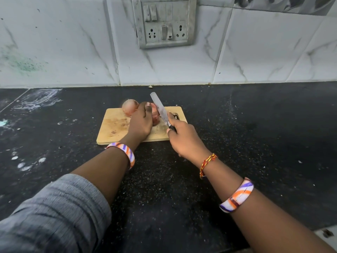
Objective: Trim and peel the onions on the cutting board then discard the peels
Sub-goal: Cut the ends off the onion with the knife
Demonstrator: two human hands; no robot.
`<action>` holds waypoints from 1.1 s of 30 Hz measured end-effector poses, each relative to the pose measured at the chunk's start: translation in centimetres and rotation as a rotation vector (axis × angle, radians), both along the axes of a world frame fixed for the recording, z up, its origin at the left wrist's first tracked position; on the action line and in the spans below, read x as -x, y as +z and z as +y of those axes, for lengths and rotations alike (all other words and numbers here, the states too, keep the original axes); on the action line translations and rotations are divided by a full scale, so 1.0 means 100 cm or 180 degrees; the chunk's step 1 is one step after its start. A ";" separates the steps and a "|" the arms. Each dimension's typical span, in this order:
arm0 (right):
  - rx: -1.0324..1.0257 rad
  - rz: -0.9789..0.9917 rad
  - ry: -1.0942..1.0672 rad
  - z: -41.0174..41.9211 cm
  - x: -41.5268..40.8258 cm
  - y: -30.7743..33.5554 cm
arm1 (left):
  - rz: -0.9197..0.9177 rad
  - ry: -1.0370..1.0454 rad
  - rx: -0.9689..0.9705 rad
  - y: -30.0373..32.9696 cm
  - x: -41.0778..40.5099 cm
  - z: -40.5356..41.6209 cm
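A pale wooden cutting board [113,128] lies on the black counter. My left hand [141,123] grips a reddish onion [156,116] on the board, covering most of it. A second onion [129,106], still in its pinkish-brown skin, sits at the board's far edge, just left of my left hand. My right hand [184,139] holds a knife [160,108] by its dark handle. The blade slants up and away and lies against the right side of the held onion.
The black speckled counter [255,134] spreads wide on both sides, with white smears at the left. A marble-tiled wall with a switch and socket panel [164,22] stands close behind the board. Small bits of peel lie on the board's right end [176,115].
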State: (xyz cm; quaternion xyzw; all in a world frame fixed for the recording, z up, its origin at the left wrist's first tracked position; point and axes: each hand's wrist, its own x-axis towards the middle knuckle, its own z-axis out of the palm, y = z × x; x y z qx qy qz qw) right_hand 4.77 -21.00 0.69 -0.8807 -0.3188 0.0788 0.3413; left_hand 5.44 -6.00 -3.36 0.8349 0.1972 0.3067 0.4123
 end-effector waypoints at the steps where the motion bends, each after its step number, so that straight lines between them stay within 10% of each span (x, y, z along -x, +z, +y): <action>1: 0.0014 -0.0031 -0.0002 0.001 0.000 0.000 | 0.0007 0.0022 -0.0113 0.000 0.000 -0.001; 11: 0.0548 -0.0490 -0.0017 0.006 0.005 0.007 | 0.0073 0.0100 -0.0424 -0.003 0.000 -0.001; 23: -0.0158 0.0867 -0.0274 0.001 0.004 0.015 | 0.0025 0.0135 -0.0377 -0.007 -0.002 0.002; 33: 0.0081 0.0621 -0.0053 0.003 0.012 0.009 | 0.0306 0.0377 -0.0631 -0.009 -0.004 0.003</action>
